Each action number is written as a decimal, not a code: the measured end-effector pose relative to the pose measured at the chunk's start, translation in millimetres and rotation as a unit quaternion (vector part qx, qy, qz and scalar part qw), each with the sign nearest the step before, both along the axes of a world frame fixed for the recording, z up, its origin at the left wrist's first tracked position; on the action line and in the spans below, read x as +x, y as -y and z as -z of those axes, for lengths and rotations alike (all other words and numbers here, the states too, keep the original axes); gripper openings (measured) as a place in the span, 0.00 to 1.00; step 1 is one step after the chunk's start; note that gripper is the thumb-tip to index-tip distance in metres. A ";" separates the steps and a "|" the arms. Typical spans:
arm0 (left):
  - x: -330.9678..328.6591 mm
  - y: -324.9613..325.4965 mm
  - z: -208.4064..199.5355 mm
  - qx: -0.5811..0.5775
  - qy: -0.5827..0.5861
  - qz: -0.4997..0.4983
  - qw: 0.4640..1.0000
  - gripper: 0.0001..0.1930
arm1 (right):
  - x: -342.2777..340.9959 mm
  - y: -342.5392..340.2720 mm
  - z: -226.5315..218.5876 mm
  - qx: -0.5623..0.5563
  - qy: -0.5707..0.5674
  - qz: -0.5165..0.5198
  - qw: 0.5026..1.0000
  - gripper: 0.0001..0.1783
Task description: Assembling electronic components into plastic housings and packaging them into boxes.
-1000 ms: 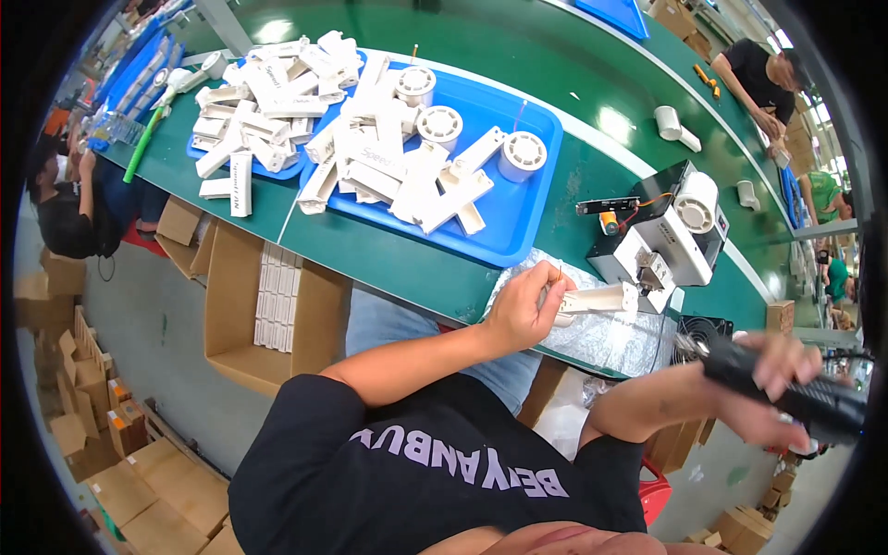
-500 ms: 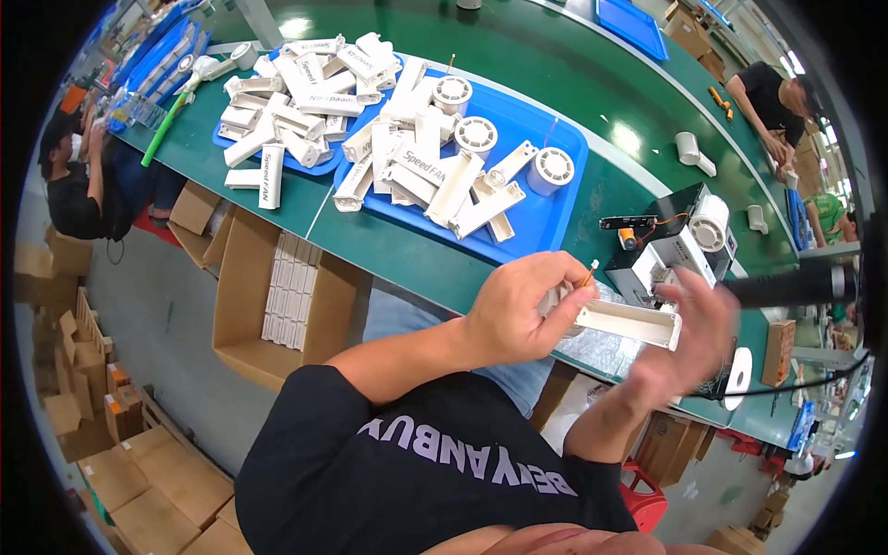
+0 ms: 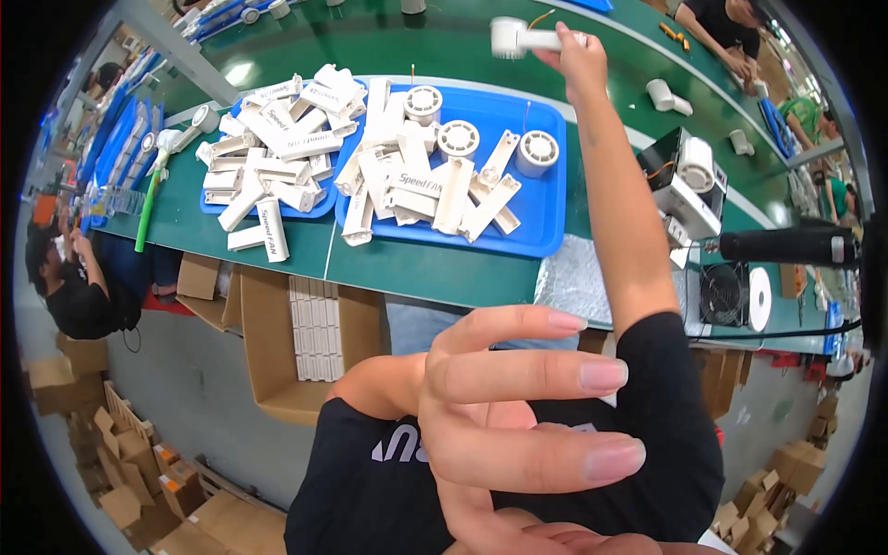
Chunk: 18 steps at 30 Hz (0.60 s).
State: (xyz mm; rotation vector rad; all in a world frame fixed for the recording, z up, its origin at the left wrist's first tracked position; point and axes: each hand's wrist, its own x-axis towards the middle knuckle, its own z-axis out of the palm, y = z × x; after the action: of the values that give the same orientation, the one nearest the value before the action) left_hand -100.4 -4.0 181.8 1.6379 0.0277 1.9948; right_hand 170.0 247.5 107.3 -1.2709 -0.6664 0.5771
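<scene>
My right hand (image 3: pixel 575 51) is stretched far out over the green conveyor belt (image 3: pixel 370 37) and grips a white hand-held fan (image 3: pixel 518 37) by its handle, round head pointing left. My left hand (image 3: pixel 518 416) is raised close to the camera, fingers apart and holding nothing. Below my right arm lies a blue tray (image 3: pixel 541 236) with several white fan handles and round fan heads. A second blue tray (image 3: pixel 217 205) of white handle shells sits to its left.
A black power screwdriver (image 3: pixel 786 246) hangs at the right above a small black fan (image 3: pixel 723 294). A white fixture (image 3: pixel 689 185) and a silver foil mat (image 3: pixel 573 277) lie near the table edge. An open cardboard box (image 3: pixel 277 351) stands below. Other people work at left and top right.
My right hand let go of the screwdriver, took the white fan and reached far out over the belt. My left hand left the part at the table edge and rose toward the camera.
</scene>
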 end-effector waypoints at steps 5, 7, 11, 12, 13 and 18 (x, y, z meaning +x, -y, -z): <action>-8.3 -8.3 -12.2 0.011 -0.049 -0.056 0.997 0.20 | 29.3 -30.1 43.9 -0.104 0.032 0.035 0.993 0.37; -15.0 -12.8 -8.2 -0.002 -0.059 -0.066 0.996 0.19 | 25.7 -19.2 54.3 -0.283 0.194 0.116 0.932 0.46; -25.2 -17.7 1.4 -0.004 -0.049 0.102 0.994 0.03 | 7.8 0.3 61.2 -0.272 0.186 0.148 0.932 0.35; -25.0 -18.2 -2.6 0.006 0.018 0.210 0.978 0.10 | 17.4 -1.3 63.6 -0.258 0.231 0.168 0.923 0.33; -21.5 -17.0 -3.7 0.010 0.072 0.261 0.963 0.11 | 28.5 -8.0 68.5 -0.239 0.271 0.181 0.915 0.32; -50.1 -45.6 6.0 -0.050 0.105 0.552 0.826 0.15 | 12.6 -63.4 62.3 -0.142 0.378 0.049 0.913 0.22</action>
State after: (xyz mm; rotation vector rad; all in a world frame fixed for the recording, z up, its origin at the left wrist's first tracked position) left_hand -150.5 41.6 175.9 0.9410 -0.7215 1.1828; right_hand 182.6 310.9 44.9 -1.8104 -1.1773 0.0704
